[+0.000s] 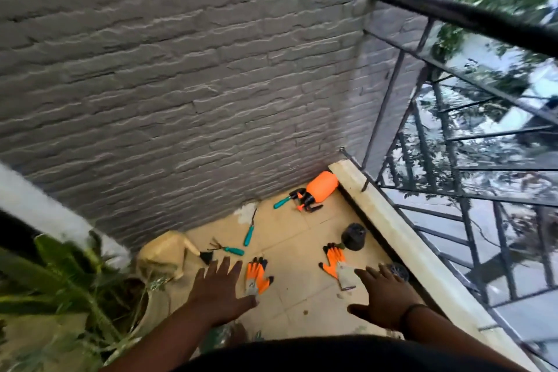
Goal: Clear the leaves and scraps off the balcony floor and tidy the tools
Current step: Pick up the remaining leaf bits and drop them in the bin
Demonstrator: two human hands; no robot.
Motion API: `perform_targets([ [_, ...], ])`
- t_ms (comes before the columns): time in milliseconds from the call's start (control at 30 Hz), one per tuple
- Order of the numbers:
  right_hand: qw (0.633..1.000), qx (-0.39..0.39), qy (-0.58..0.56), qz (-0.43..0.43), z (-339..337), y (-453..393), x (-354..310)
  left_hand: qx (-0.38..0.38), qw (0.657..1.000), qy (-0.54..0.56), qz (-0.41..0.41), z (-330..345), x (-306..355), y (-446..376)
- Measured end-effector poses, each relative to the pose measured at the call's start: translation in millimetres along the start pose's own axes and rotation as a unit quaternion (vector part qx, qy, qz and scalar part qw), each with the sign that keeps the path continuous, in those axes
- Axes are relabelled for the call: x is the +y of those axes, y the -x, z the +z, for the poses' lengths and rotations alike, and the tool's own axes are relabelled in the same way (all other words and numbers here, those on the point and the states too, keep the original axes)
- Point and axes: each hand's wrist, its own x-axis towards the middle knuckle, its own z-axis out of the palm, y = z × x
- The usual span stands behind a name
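**Both hands reach down toward scattered garden gear**

The person's left hand [218,290] and right hand [385,296] stretch out with fingers spread flat, holding nothing, apparently poised over the tan tiled balcony floor [302,305] to begin gathering. Two orange-and-grey work gloves lie just beyond them, one by the left fingers [257,276], one by the right [338,264]. Farther off, teal-handled hand tools [249,234] lie strewn toward the grey brick wall [181,84], and an orange spray bottle [317,189] rests tipped in the far corner. A small black plastic pot [354,236] sits beside the pale ledge [401,235]. Few leaf scraps are discernible; blur hides detail.
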Motion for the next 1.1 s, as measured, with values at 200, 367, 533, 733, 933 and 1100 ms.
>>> perform_targets([
  [200,0.995,0.012,-0.031,0.090,-11,-2,11,0.002,0.991,-0.048,0.128,-50,29,-72],
  [367,0.982,-0.007,-0.074,0.175,-23,-15,-3,0.012,0.972,-0.078,0.223,-92,34,-126],
  [533,0.967,0.011,-0.111,0.228,-38,-32,-29,0.005,0.954,-0.114,0.276,-122,26,-169],
  [733,0.942,-0.001,-0.172,0.288,-24,-15,-35,-0.005,0.936,-0.160,0.313,-141,33,-202],
  [933,0.912,0.005,-0.213,0.352,-15,-6,-12,0.009,0.914,-0.184,0.362,-160,68,-220],
  [1100,0.910,-0.009,-0.227,0.347,-16,-44,19,0.004,0.906,-0.203,0.371,-171,97,-251],
])
